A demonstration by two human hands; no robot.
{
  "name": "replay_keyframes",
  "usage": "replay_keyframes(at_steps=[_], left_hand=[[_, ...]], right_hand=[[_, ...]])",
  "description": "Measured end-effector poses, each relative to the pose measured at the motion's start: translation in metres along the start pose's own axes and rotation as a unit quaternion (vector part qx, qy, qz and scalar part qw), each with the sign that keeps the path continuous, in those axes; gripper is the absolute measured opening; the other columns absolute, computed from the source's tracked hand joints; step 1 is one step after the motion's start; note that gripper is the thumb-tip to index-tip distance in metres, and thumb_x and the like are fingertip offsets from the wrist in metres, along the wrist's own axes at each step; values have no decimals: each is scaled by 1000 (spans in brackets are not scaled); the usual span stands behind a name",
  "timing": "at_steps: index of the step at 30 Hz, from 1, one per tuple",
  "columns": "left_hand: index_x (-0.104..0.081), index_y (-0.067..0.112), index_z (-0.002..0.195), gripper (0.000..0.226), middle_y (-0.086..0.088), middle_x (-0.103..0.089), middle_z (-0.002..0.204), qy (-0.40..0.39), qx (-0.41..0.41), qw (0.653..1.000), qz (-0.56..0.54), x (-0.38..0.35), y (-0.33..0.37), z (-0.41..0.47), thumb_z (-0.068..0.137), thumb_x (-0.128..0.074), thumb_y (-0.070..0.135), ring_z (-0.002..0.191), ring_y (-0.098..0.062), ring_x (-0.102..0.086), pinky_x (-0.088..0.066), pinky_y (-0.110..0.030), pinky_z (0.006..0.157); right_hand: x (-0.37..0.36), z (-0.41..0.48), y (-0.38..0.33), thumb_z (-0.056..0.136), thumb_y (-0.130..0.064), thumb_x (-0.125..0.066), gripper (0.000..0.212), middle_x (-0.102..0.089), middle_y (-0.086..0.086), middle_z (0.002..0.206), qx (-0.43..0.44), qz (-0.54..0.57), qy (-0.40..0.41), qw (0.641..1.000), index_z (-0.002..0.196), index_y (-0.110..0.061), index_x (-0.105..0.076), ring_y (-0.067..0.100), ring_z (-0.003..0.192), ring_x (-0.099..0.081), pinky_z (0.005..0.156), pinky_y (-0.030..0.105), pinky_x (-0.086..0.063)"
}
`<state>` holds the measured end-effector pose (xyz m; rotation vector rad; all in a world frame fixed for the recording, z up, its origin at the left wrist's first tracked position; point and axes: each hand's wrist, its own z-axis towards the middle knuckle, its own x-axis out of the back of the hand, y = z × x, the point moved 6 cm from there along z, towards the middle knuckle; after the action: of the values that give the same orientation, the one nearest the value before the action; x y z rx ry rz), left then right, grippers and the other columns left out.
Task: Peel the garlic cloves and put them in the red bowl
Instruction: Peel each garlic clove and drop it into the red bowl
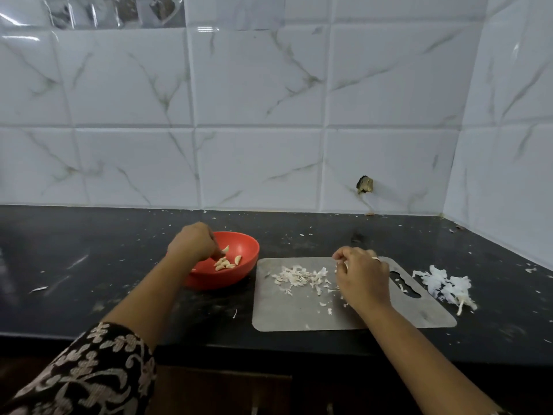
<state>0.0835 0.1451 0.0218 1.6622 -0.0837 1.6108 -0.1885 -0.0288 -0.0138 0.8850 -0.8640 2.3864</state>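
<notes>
Red and smooth, the round bowl (pixel 216 280) stands on the black bench (pixel 89 250), about halfway between its back edge and its front edge, just left of a flat steel board (pixel 287 313). In it lie the peeled cloves (pixel 226 263), small, pale and curved like crescents.

The left hand (pixel 191 242) hangs over the bowl's left rim with its fingers curled down to the cloves. Whether it holds one, I cannot tell. The right hand (pixel 363 275) is over the board, fingers curled, and pinches a pale piece (pixel 344 265) at the fingertips; clove or skin, I cannot say.

So the bowl lies to the left of the right hand, and the left hand is the nearer one to it. Thin, dry skins (pixel 299 277) are scattered on the board between the hands, and a bigger papery heap (pixel 446 284) lies on the bench, right of the board.
</notes>
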Motion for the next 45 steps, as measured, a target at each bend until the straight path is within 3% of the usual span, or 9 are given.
replay_keyframes(at_steps=[6, 14, 16, 21, 25, 30, 33, 37, 45], left_hand=[[-72, 10, 93, 28, -9, -70, 83, -25, 18, 998, 50, -13, -9, 14, 67, -81, 17, 79, -26, -68, -58, -44, 80], [-72, 16, 94, 19, -6, -68, 94, 38, -4, 999, 19, -2, 7, 8, 83, -59, 7, 80, -24, -64, -55, -40, 78], [-72, 19, 85, 22, -3, -69, 92, 60, -42, 997, -29, 0, 24, -1, 87, -56, 4, 77, -19, -63, -53, -36, 73], [-73, 23, 86, 29, 2, -73, 95, 100, -180, 973, -103, -10, 83, -37, 83, -52, 4, 93, -18, -65, -51, -32, 86], [-72, 24, 94, 26, 5, -72, 97, 53, -284, 956, -55, -46, 124, -66, 85, -52, 10, 92, -17, -65, -53, -35, 84], [-68, 32, 98, 22, 11, -71, 102, 0, -306, 952, -30, -93, 130, -72, 89, -51, 21, 96, -13, -64, -53, -37, 85], [-63, 35, 107, 19, 12, -68, 110, 41, -334, 941, 29, -101, 130, -80, 93, -51, 38, 105, -11, -59, -39, -26, 81], [-64, 34, 111, 21, 12, -65, 110, 55, -365, 928, 44, -101, 132, -85, 94, -52, 38, 108, -7, -54, -16, -19, 65], [-65, 30, 107, 20, 10, -66, 107, 33, -357, 934, 1, -108, 126, -69, 95, -49, 26, 105, -9, -53, -36, -25, 75]], right_hand=[[-6, -2, 2, 98, -26, -45, 29, -59, -11, 127, -29, -80, -63, 994, 121, -32, -61, 15, 122, -45, 95, 36, -26], [-9, -1, 7, 97, -23, -51, 22, -64, -9, 115, -57, -73, -86, 992, 111, -31, -66, 13, 106, -56, 92, 34, -23], [-8, -1, 7, 97, -22, -51, 25, -64, -8, 118, -71, -67, -90, 991, 117, -31, -64, 14, 111, -56, 95, 34, -24], [-11, -1, 6, 97, -18, -52, 26, -67, -9, 111, -75, -77, -109, 988, 113, -34, -65, 14, 107, -57, 83, 34, -18], [-10, -2, 6, 98, -15, -50, 28, -63, -5, 118, -76, -67, -108, 989, 117, -32, -63, 16, 110, -56, 86, 35, -20], [-8, -3, 0, 97, -16, -46, 28, -59, -5, 119, -43, -119, -123, 984, 110, -34, -65, 18, 111, -52, 88, 38, -22], [-7, -3, 0, 97, -17, -46, 28, -57, -5, 120, -48, -119, -125, 984, 110, -36, -62, 19, 113, -51, 87, 39, -20], [-13, -3, 1, 96, -17, -46, 27, -53, -5, 121, -25, -124, -135, 983, 116, -35, -53, 20, 118, -47, 91, 40, -24], [-12, -1, -7, 96, -14, -47, 23, -55, -9, 115, 10, -82, -111, 990, 112, -30, -47, 17, 114, -45, 85, 35, -21]])
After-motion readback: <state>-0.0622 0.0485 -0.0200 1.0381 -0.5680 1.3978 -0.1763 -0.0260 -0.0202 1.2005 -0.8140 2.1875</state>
